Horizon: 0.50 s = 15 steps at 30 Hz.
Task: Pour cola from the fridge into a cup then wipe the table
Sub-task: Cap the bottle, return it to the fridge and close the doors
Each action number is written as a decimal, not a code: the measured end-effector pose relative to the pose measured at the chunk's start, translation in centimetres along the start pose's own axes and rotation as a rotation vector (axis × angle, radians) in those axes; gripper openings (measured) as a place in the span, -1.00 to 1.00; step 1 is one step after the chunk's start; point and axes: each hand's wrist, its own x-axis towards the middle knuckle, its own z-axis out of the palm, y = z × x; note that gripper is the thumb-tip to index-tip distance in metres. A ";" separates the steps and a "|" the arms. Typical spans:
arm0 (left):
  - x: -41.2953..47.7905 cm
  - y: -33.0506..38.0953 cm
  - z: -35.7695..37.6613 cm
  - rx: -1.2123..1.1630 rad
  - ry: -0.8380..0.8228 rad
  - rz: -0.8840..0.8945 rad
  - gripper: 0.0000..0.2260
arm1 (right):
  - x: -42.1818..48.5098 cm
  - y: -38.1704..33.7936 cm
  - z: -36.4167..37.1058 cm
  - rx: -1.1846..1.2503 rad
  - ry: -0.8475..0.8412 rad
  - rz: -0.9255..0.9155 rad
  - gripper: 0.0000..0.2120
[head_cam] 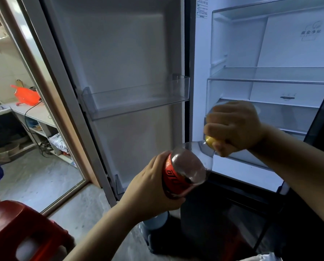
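From the head camera we see the fridge (270,53) standing open, its door (119,63) swung out to our left so that the door's inner face and the lit cabinet form a corner in front of us. Between them the room is free, and that is where both hands work. The door's edge stops just beside a mirror-like sliding panel (35,110) on the far left. A red plastic stool (16,227) crowds the lower left corner, close under the left forearm, and a pale water jug (155,223) stands on the floor below the hands, near the foot of the fridge.

Our left hand (148,187) is wrapped tight around the cola bottle (185,172) at its red label, holding it tilted with the neck pointing up and to the right, in front of the fridge's lower edge. Our right hand (234,127) is closed in a fist over the yellow cap (210,141) at the bottle's neck. Dark cola lies in the lower part of the bottle; the shoulder and neck look clear.

The clear door bin (138,98) holds nothing we can see. The glass shelves (270,80) inside also show bare, though the right hand hides part of the lower one.
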 end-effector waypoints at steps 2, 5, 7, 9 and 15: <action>-0.2 0.0 0.2 -0.025 0.040 -0.032 -0.15 | 0.6 -0.3 -0.1 -0.052 -0.074 0.117 -0.65; -0.2 -0.1 0.5 0.009 0.130 -0.062 -0.18 | 1.5 -2.0 -0.2 -0.176 -0.348 0.557 -0.49; -0.2 -0.3 0.6 0.032 0.159 -0.058 -0.18 | 1.1 -3.1 0.4 -0.286 -0.345 0.677 -0.44; -0.1 -0.5 0.2 -0.012 0.168 -0.070 -0.16 | 1.3 -3.4 0.2 -0.204 -0.162 0.621 -0.43; -0.2 -0.6 -0.3 0.029 0.030 0.010 -0.14 | -0.1 -0.7 -0.1 -0.006 0.026 0.033 -0.67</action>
